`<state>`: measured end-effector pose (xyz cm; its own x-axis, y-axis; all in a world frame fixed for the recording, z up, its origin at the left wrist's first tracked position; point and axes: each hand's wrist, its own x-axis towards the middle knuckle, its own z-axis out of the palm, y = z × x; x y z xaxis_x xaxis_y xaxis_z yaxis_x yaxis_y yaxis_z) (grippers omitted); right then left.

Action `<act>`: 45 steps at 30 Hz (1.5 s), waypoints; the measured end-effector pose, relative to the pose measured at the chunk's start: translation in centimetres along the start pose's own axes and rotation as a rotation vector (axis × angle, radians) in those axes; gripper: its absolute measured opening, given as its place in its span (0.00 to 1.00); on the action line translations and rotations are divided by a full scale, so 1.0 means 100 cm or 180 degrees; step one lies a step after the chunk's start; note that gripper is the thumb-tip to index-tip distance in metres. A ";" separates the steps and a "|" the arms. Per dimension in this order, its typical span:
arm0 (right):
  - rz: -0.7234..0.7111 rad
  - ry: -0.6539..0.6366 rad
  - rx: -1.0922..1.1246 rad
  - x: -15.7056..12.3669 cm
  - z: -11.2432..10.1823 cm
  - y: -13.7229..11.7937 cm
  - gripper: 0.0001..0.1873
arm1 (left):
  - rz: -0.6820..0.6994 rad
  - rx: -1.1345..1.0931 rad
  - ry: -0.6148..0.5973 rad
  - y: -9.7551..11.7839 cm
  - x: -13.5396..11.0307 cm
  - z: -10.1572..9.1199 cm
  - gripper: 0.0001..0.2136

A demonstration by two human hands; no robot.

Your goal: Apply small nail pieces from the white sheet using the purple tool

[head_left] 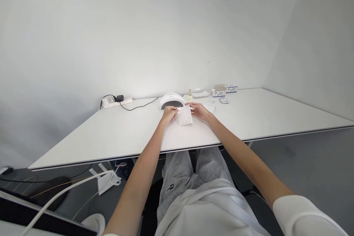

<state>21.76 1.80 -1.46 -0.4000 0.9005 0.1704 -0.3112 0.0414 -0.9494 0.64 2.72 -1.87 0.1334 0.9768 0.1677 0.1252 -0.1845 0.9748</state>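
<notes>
A small white sheet dotted with dark spots, looking like a nail sticker sheet (185, 115), is held up just above the table. My left hand (169, 113) pinches its upper left corner. At the upper right edge, my right hand (199, 111) grips the same sheet, fingers partly hidden behind it. Directly behind my hands stands a white domed nail lamp (172, 99) with a dark opening facing me. A bottle of pale polish (190, 96) with a gold cap is upright beside the lamp. White paper (210, 108) lies flat by my right hand.
On the white table (121, 132), a power strip (117, 102) with a black adapter (119, 98) sits back left, its cable running to the lamp. Blue-and-white boxes (219, 91), a small packet (224, 100) and a white tray-like item (200, 94) are at the back right. A white router (105, 180) is below.
</notes>
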 end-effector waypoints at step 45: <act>-0.0032 -0.0042 -0.0035 0.002 -0.005 0.003 0.13 | -0.0012 0.0058 0.0005 0.008 -0.006 0.002 0.06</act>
<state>21.97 2.23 -1.83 -0.4084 0.8942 0.1833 -0.3057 0.0552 -0.9505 0.82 1.97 -1.25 0.1314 0.9776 0.1642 0.1438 -0.1827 0.9726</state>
